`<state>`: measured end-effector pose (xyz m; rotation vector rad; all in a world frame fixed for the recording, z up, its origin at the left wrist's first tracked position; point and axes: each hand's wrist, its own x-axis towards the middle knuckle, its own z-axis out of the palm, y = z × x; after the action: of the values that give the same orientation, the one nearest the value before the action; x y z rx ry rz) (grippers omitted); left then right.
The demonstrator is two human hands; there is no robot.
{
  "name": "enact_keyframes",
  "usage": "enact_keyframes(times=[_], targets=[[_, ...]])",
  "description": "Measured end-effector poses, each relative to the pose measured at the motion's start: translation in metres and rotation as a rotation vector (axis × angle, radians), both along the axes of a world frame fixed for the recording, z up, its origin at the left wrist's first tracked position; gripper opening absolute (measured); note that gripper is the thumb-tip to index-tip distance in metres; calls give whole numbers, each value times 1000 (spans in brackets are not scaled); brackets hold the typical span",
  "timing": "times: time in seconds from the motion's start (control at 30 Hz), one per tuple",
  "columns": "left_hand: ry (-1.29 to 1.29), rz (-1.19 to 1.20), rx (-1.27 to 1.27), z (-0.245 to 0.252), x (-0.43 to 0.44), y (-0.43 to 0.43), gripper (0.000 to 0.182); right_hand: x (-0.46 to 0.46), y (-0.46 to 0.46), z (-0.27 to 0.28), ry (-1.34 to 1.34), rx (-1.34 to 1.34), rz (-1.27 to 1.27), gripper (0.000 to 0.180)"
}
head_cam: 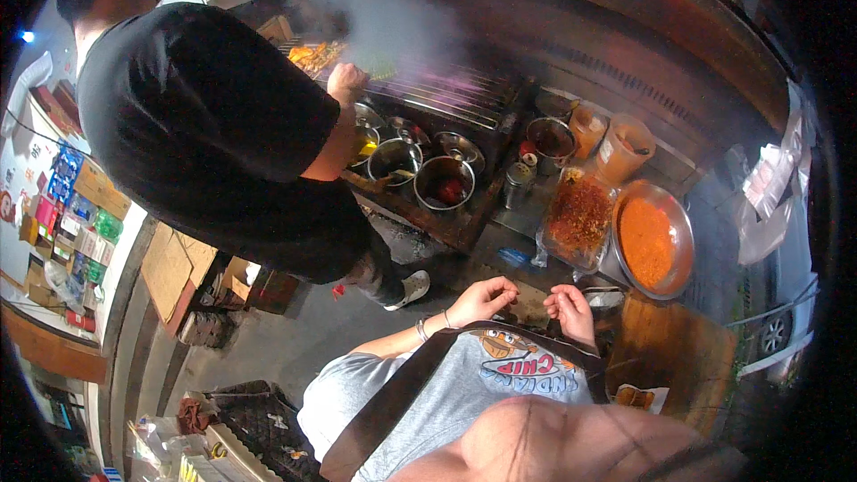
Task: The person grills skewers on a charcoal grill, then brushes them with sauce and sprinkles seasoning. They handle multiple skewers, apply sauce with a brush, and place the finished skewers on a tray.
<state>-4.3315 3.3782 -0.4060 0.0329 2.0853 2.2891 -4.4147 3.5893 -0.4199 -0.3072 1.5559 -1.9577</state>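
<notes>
My left hand (pixel 483 299) hovers before my waist with its fingers bent in; whether anything thin is between the fingertips cannot be told. Close by on the right, my right hand (pixel 570 311) is half curled, its fingers a little apart and no object visible in it. A clear tray of red chilli seasoning (pixel 577 221) lies just beyond the hands. Beside it stands a steel bowl (pixel 684 227) filled with orange powder (pixel 646 241). Under my hands the surface is partly hidden.
A co-worker in black (pixel 214 100) stands at left, one hand (pixel 347 82) over the smoking grill (pixel 448 90). Steel pots (pixel 444 183), a shaker (pixel 517 181) and orange plastic jugs (pixel 622 147) line the counter. A wooden board (pixel 676 348) sits at right.
</notes>
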Motion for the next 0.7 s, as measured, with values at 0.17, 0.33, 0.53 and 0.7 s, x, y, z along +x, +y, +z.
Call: enact_keyframes(times=[0.17,0.33,0.53,0.7], targets=[[20,3,-47,1,1,0,17,2,-1,3,16,7,-7,17],[-7,-14,-97,2,1,-1,19,2,0,2,13,11,-12,17],[-8,-29,-127,5,2,0,20,2,0,0,10,5,-21,16],[-2,-12,-97,8,3,1,19,2,1,-2,34,24,-10,17]])
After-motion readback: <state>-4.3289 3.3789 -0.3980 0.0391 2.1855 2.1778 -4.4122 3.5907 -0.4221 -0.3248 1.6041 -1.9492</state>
